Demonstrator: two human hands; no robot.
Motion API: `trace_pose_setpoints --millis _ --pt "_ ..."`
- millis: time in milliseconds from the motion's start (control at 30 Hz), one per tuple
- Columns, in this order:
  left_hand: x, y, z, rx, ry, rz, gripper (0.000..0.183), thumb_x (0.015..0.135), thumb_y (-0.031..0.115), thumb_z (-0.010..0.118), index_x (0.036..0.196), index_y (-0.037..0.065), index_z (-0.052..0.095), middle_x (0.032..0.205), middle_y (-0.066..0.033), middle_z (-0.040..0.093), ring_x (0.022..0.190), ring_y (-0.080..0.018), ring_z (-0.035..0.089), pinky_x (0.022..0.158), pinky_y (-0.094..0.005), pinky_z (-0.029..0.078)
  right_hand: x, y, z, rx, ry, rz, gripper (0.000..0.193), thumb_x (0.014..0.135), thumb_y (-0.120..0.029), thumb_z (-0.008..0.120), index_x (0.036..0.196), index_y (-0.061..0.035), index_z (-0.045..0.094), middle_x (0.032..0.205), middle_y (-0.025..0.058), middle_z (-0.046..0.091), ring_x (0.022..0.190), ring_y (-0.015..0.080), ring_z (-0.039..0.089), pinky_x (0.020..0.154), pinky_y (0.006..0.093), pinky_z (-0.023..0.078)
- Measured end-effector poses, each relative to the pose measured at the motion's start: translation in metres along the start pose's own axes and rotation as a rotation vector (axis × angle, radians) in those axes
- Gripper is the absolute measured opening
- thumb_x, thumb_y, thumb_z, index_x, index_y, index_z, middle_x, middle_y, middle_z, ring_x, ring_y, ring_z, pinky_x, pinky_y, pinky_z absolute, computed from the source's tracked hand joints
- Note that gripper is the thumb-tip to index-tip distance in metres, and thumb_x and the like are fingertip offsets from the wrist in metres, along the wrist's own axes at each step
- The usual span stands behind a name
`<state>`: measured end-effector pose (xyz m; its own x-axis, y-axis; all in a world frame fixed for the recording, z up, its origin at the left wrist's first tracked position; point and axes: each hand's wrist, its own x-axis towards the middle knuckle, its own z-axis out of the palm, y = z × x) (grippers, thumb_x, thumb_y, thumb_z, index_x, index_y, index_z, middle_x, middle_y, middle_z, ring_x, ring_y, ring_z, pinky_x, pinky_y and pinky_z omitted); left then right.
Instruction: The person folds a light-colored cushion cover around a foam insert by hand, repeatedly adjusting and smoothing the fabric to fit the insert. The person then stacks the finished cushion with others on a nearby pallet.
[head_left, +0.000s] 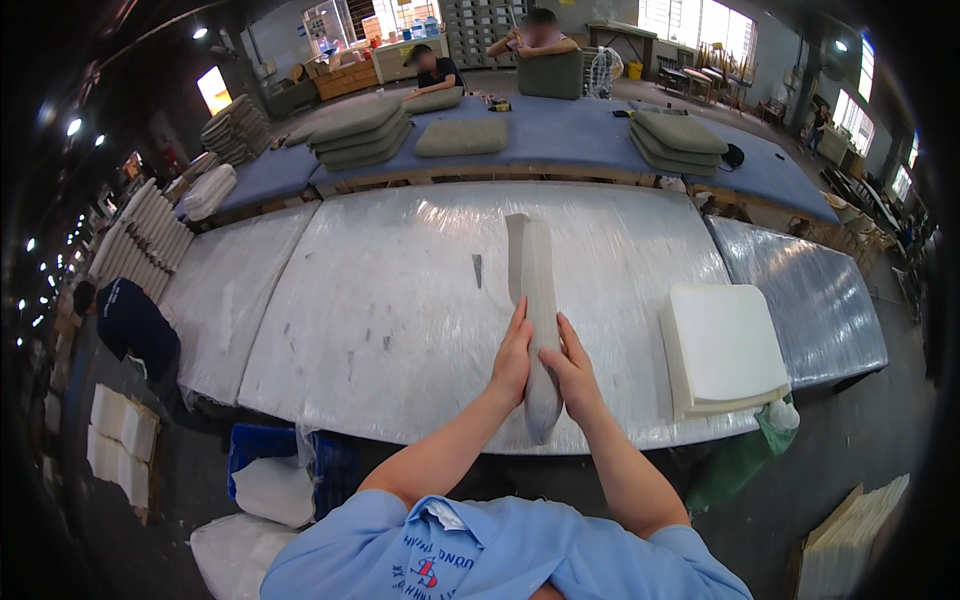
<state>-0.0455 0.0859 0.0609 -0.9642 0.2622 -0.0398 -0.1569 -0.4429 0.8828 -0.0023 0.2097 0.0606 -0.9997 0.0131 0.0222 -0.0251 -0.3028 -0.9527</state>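
Observation:
A grey fabric-covered cushion (541,290) stands on its narrow edge in front of me, its long side running away from my body. A loose strip of the grey fabric sticks out at its far left. My left hand (513,358) presses flat against the left side, fingers pointing away from me. Against the right side lies my right hand (572,370), its thumb resting over the top edge. The cushion is held between both palms. Beneath is a wide table (380,290) wrapped in clear plastic film. A small dark scrap (477,270) lies left of the cushion.
White foam seat pads (725,345) are stacked at the table's right. Beyond, a blue-topped table (560,135) carries grey cushions (360,135), with two people behind it. Another person (135,325) bends at the left. A blue bin (255,445) and a green bag (745,455) stand near the front edge.

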Motion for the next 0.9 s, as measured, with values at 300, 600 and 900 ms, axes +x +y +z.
trace_pose_setpoints --millis 300,600,900 --pt "0.017 -0.015 0.004 0.099 -0.024 0.018 0.059 0.111 0.024 0.032 0.168 0.017 0.020 0.167 -0.0110 0.032 0.147 -0.0249 0.039 0.119 -0.0371 0.036 0.041 -0.014 -0.013 -0.027 0.031 0.035 0.078 0.100 -0.021 0.064 0.164 -0.0027 0.025 0.132 0.0196 0.060 0.112 0.0211 0.063 0.094 0.0327 0.052" --pt "0.088 -0.012 0.000 0.155 -0.053 0.033 0.066 0.109 0.028 0.035 0.169 0.016 0.012 0.169 -0.0107 0.027 0.149 -0.0253 0.036 0.120 -0.0366 0.034 0.100 -0.012 -0.029 -0.052 0.075 0.017 0.078 0.100 -0.024 0.067 0.164 -0.0023 0.026 0.154 0.0191 0.046 0.118 0.0222 0.062 0.097 0.0341 0.052" --pt "0.197 -0.004 -0.029 0.273 -0.071 0.070 0.071 0.109 0.035 0.039 0.167 0.005 0.012 0.172 -0.0136 0.020 0.156 -0.0270 0.025 0.126 -0.0367 0.023 0.183 -0.008 -0.030 -0.259 0.169 0.029 0.081 0.095 -0.031 0.072 0.160 -0.0022 0.035 0.157 0.0221 0.044 0.128 0.0286 0.058 0.104 0.0378 0.049"
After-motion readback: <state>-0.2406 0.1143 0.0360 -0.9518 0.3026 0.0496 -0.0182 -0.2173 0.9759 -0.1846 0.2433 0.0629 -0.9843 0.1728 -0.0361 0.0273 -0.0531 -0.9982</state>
